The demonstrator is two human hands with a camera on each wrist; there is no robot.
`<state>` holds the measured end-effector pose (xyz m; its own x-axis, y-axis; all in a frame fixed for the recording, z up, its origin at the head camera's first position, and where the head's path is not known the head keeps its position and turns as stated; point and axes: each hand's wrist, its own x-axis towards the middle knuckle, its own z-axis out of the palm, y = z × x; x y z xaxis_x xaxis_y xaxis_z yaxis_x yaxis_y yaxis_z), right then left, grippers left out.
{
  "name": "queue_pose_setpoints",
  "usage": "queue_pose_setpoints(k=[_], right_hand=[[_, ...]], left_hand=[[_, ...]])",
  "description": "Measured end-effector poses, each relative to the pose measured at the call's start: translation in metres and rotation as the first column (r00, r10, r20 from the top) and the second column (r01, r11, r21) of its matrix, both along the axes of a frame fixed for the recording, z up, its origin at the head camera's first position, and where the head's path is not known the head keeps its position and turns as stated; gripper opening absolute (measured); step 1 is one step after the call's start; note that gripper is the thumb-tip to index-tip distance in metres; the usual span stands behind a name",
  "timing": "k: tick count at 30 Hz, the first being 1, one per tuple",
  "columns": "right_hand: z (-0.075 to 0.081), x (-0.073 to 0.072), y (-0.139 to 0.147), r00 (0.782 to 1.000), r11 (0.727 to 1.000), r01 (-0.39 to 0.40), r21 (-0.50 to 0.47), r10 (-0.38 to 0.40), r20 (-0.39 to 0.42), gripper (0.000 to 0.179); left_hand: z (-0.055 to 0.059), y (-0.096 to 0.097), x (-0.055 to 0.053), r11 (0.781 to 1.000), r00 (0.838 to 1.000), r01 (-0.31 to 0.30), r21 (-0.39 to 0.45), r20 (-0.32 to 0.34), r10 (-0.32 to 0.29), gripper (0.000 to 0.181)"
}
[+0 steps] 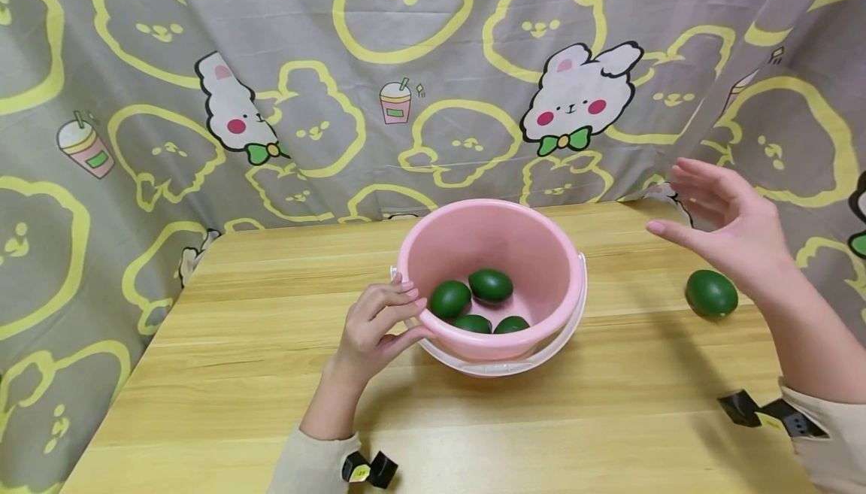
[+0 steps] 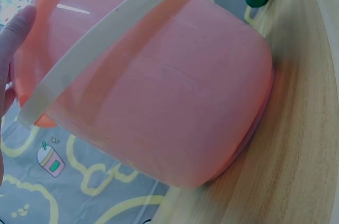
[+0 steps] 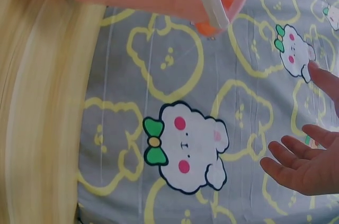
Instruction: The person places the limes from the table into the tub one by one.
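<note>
A pink bucket with a white handle lowered along its near side stands on the table. My left hand grips its left rim; the thumb lies on the outer side in the left wrist view. Inside the bucket rest several smooth, dark green oval fruits, the nearer ones partly hidden by the rim. Right of the bucket, another green oval fruit lies on the wood. My right hand is raised near that fruit, fingers apart and holding nothing.
The wooden table reaches back to a grey curtain with yellow outlines and white cartoon rabbits, which also hangs along both sides. Small black devices sit at both wrists.
</note>
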<state>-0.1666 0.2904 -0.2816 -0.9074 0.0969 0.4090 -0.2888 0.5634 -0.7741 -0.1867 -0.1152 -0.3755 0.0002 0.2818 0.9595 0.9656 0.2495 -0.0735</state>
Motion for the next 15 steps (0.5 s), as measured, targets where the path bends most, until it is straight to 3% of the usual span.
queue_pose_setpoints(k=[7,15], right_hand=[[-0.005,0.002,0.013,1.000,0.997,0.023,-0.069,-0.022,0.019,0.073],[-0.014,0.003,0.031,0.990,0.994,0.102,-0.027,-0.099,0.099,0.073]], left_hand=[[0.000,0.001,0.000,1.000,1.000,-0.003,-0.001,-0.002,0.003,0.033],[0.000,0.001,0.000,1.000,1.000,-0.002,0.000,-0.001,0.002,0.033]])
